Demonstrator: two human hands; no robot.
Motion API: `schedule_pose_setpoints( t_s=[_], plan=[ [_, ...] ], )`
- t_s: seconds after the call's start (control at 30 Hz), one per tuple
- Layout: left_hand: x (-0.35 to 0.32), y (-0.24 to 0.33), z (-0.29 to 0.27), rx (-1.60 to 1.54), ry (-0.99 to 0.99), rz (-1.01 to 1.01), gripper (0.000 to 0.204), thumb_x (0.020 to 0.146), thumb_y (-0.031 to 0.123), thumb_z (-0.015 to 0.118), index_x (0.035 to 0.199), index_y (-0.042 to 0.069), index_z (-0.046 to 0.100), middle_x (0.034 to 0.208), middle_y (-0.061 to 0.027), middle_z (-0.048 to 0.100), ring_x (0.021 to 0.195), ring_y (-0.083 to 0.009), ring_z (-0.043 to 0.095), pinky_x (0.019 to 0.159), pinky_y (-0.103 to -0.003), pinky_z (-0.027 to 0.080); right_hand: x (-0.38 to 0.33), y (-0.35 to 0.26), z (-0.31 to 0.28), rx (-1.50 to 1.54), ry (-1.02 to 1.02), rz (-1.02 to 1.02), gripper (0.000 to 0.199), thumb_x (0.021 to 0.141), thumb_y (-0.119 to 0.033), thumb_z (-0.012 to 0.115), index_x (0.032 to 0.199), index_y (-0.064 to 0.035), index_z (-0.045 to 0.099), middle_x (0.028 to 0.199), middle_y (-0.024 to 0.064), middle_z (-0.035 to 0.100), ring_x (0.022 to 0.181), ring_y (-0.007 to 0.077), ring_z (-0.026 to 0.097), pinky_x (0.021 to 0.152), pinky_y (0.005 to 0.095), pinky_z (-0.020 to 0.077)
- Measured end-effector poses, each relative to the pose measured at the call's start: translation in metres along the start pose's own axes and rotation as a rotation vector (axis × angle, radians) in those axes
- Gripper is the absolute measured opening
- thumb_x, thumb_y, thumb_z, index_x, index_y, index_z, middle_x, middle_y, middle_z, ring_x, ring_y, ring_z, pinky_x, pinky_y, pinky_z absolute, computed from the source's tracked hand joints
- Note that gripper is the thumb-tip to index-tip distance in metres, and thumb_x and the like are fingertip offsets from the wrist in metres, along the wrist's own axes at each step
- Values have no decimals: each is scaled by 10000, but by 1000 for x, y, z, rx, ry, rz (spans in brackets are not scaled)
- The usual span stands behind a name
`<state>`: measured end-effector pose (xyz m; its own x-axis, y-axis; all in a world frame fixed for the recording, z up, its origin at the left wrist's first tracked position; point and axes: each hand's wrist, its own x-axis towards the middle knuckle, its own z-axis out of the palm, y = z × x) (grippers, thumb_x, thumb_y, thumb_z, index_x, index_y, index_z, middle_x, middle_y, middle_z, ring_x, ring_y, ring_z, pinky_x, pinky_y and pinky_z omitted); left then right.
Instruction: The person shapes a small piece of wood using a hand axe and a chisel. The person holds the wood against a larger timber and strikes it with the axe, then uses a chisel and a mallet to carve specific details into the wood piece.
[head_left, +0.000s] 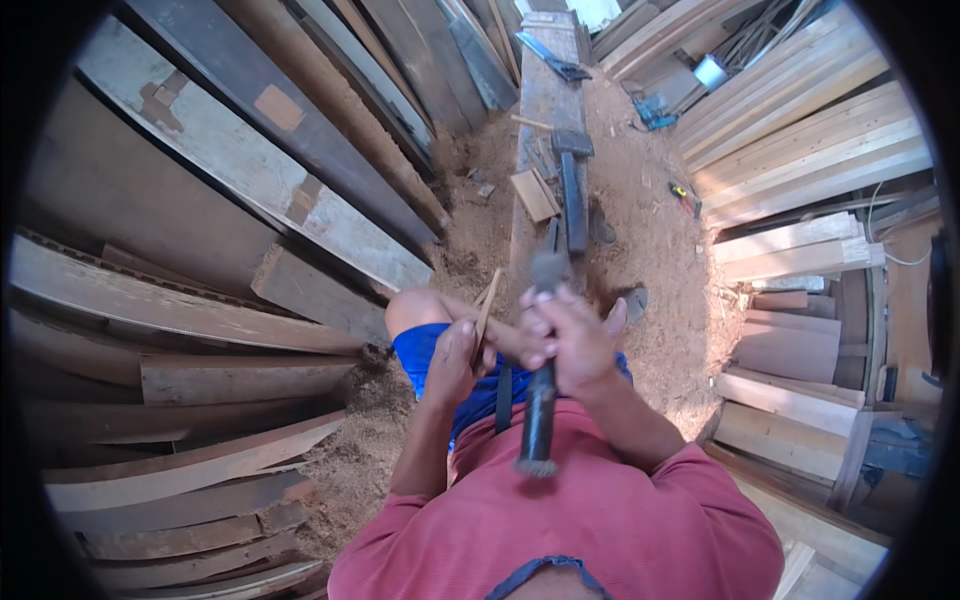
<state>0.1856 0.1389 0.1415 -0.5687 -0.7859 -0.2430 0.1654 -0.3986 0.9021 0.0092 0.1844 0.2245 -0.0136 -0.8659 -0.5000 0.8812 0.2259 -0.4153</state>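
Two thin wooden strips (486, 303) rise from my left hand (457, 358), whose fingers are closed round them above my blue shorts. My right hand (573, 335) grips a long black-handled tool (538, 425) in front of my body. The handle's rough, frayed end points toward me. Its grey far end is smeared by motion, so its kind is unclear. Beyond my hands, a hammer (573, 195) with a dark square head and long dark handle lies on the wooden bench (550, 95). A small wood block (535, 195) is beside it.
A handsaw (553, 57) lies at the bench's far end. Leaning boards (210, 300) crowd the left; stacked planks (790, 110) line the right. On the sawdust-covered floor (640, 250) are a teal power tool (655, 115) and a small yellow-and-black tool (683, 197).
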Motion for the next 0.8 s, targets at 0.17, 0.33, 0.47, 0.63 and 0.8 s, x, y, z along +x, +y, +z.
schedule_pose_setpoints(
  t_s=[0.17, 0.33, 0.47, 0.63, 0.8],
  plan=[
    [26, 26, 7, 229, 23, 233, 361, 1062, 331, 375, 899, 63, 554, 647, 36, 462, 533, -67, 384, 477, -239, 305, -8, 22, 24, -126, -211, 107, 112, 1009, -185, 439, 1015, -101, 512, 673, -36, 438, 481, 44, 367, 479, 237, 396],
    [12, 29, 5, 689, 68, 423, 317, 1049, 231, 376, 882, 22, 544, 682, -82, 517, 550, -203, 501, 498, -339, 392, -12, 29, 18, -159, -179, 139, 110, 1016, -191, 428, 1005, -105, 495, 653, -39, 419, 470, 43, 360, 458, 233, 387],
    [-11, 33, 11, 874, -17, 508, 275, 1027, 167, 377, 886, 17, 560, 693, -153, 536, 586, -318, 569, 518, -388, 423, -28, 18, 20, -194, -145, 41, 137, 1027, -217, 428, 991, -95, 479, 636, -30, 401, 464, 55, 362, 441, 240, 384],
    [-90, -34, -10, 698, -27, 141, 310, 1027, 230, 403, 871, 13, 562, 666, -91, 538, 586, -221, 541, 540, -356, 419, -86, -31, 29, -352, -172, -568, 163, 1021, -198, 431, 1010, -37, 453, 627, 4, 391, 474, 56, 355, 439, 244, 394],
    [-34, -2, 12, 196, -1, 13, 273, 1030, 253, 450, 940, 23, 566, 720, -13, 556, 648, -63, 489, 590, -226, 398, -16, -30, -30, -723, -25, -390, 162, 988, -182, 530, 987, -23, 563, 672, -29, 523, 496, 46, 435, 465, 231, 394]
  ],
)
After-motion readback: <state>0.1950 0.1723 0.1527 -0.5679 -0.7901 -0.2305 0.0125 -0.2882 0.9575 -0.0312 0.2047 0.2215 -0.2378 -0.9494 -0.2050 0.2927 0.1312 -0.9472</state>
